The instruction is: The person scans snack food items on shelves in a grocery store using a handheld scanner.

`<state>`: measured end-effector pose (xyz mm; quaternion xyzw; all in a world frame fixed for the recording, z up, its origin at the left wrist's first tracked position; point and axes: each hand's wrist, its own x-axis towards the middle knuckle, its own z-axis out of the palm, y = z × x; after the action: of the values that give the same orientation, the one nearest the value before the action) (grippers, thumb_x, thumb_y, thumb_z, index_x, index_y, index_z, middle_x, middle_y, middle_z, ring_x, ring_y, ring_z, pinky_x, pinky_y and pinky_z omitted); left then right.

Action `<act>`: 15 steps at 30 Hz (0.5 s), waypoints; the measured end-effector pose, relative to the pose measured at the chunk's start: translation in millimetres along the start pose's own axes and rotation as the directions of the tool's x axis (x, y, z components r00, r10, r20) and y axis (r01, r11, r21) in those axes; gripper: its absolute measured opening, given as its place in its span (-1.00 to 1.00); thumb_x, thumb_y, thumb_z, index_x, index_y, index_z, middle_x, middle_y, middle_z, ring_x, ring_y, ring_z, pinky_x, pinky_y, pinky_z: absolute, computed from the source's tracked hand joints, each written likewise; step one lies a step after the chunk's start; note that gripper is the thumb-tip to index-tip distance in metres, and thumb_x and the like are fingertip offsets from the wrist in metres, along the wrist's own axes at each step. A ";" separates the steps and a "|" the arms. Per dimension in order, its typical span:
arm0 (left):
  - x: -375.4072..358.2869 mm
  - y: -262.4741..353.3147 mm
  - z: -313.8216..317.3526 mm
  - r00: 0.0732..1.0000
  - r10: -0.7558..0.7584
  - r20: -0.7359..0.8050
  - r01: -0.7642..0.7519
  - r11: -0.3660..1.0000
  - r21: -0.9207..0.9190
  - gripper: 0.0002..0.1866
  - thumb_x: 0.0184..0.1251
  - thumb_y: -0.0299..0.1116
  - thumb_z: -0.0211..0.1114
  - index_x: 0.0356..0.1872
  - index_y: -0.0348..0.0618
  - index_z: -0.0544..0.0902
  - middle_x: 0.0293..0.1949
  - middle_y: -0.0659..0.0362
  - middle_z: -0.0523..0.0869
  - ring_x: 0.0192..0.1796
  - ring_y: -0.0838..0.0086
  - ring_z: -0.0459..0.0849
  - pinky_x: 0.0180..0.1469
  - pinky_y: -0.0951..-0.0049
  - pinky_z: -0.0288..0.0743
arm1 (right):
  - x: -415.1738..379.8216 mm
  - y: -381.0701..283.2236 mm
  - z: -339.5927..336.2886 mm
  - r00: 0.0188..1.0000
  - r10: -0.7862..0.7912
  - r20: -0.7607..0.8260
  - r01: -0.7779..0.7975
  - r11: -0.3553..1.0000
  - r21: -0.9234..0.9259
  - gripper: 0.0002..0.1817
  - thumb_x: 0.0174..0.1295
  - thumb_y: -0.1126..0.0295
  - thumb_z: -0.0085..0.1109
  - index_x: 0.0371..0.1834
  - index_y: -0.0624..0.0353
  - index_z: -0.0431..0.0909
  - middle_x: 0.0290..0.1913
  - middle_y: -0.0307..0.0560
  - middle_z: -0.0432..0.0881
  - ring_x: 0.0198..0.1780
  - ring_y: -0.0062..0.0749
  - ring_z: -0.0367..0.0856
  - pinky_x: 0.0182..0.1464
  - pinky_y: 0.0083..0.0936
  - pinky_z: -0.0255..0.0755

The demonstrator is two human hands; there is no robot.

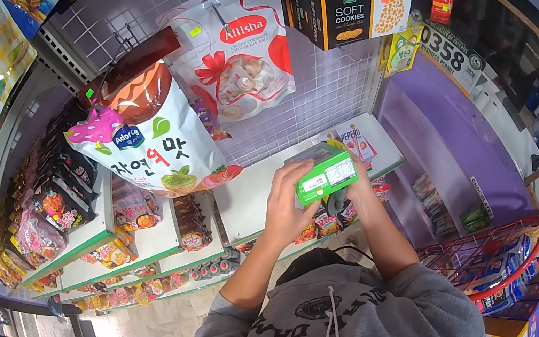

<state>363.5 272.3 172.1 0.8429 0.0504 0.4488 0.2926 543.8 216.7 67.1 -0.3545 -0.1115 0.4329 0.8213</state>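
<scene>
Between my two hands is a green box (328, 180) with white label patches on the side facing me. My left hand (286, 197) has its fingers wrapped over the box's left end. At the right end, my right hand (361, 189) grips the box, its fingers mostly hidden behind it. Just behind the box, a Pepero box (358, 140) rests on the white shelf (251, 189). Part of a yellow pack shows beside it. Below the green box, a dark item is partly visible and too hidden to name.
A large white Adorée bag (159, 140) and an Ailisha bag (243, 67) hang on the wire grid. Soft Cookies boxes (350, 11) sit above right. Noodle packs (54, 210) fill the left shelves. A red basket (482, 262) stands at the lower right.
</scene>
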 end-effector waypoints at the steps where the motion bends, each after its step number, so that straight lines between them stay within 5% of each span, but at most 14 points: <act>1: -0.4 0.1 1.1 1.000 -0.009 -0.003 0.009 1.000 0.002 -0.39 -0.15 -0.64 0.44 0.05 -0.23 0.45 0.01 -0.03 0.57 0.10 0.13 0.56 0.16 0.23 0.44 | 0.4 0.6 -1.7 1.000 0.001 -0.011 -0.001 1.000 -0.001 -0.70 0.28 0.51 0.09 0.07 0.34 0.49 -0.10 -0.11 0.63 -0.17 -0.49 0.64 -0.16 -0.56 0.52; 8: -10.3 -3.1 21.6 0.989 -0.011 -0.146 0.024 0.996 0.085 -0.28 -0.21 -0.53 0.52 0.06 -0.25 0.33 -0.10 -0.03 0.46 -0.06 0.19 0.52 -0.03 0.32 0.45 | -2.0 -1.3 5.8 0.996 0.014 -0.088 -0.019 0.998 -0.053 -0.74 0.27 0.46 0.13 0.01 0.27 0.52 -0.19 -0.15 0.65 -0.21 -0.49 0.64 -0.17 -0.57 0.51; 11: -16.2 0.2 32.5 0.979 -0.053 -0.197 0.067 0.995 0.068 -0.22 -0.26 -0.54 0.47 0.11 -0.28 0.28 -0.08 -0.07 0.45 -0.02 0.04 0.44 0.02 0.18 0.37 | -6.2 -5.5 16.1 0.995 0.016 -0.094 -0.020 0.999 -0.035 -0.74 0.27 0.44 0.14 -0.01 0.27 0.53 -0.21 -0.17 0.64 -0.23 -0.50 0.64 -0.17 -0.57 0.50; 15: -15.1 6.7 35.0 0.979 -0.041 -0.199 0.067 0.990 0.127 -0.23 -0.18 -0.51 0.51 0.13 -0.30 0.30 -0.06 -0.05 0.42 -0.02 0.19 0.48 -0.02 0.29 0.46 | 0.1 -5.4 12.5 0.996 -0.013 -0.092 0.003 0.994 -0.109 -0.74 0.27 0.42 0.14 -0.01 0.28 0.53 -0.20 -0.16 0.63 -0.24 -0.51 0.63 -0.19 -0.59 0.48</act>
<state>380.9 245.8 149.8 0.8104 0.1318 0.5172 0.2416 541.1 220.8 79.8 -0.4180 -0.0981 0.4059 0.8068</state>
